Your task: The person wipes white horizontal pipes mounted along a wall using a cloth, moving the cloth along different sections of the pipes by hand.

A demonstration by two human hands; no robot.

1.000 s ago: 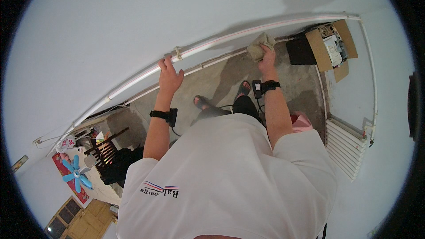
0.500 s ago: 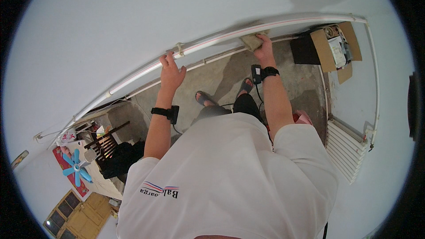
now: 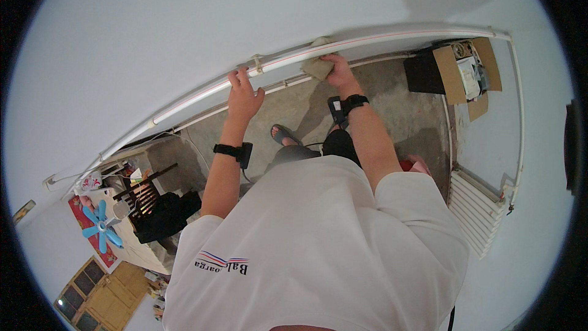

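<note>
A pale wall (image 3: pixel 184 18) curves across the top of the view, and below it a grey concrete floor (image 3: pixel 367 104) spreads out. Over on the far left, here's a yellow-brown door (image 3: pixel 110 294) with dark panes, and above it the blue blades of a fan (image 3: pixel 102 227), close by a table (image 3: pixel 147 258) with a pale top. Beside that stands a dark slatted chair (image 3: pixel 144 199), black fabric (image 3: pixel 168 217) heaped against it.

Now the big feature: a white pipe (image 3: pixel 190 99) with a thin red line, running along the wall from lower left to upper right. The left hand (image 3: pixel 244 99) is on it, fingertips resting on the pipe, fingers spread and slightly bent, thumb standing well clear, nothing gripped. Just to its right, a yellowish tie (image 3: pixel 258 65) sits around the pipe, and below, a foot in a dark sandal (image 3: pixel 285 135) stands on the floor.

Next, the cloth! This greyish-brown cloth (image 3: pixel 318 68) is at the pipe, showing on both sides of it; how it lies underneath is hidden. The right hand (image 3: pixel 343 75) has it, fingers closed on its right edge, close against the pipe.

Further right, a black box (image 3: pixel 422 73) adjoins an open cardboard carton (image 3: pixel 453 76) full of odds and ends, and lower down, a white ribbed radiator (image 3: pixel 474 211) stands by the wall.
</note>
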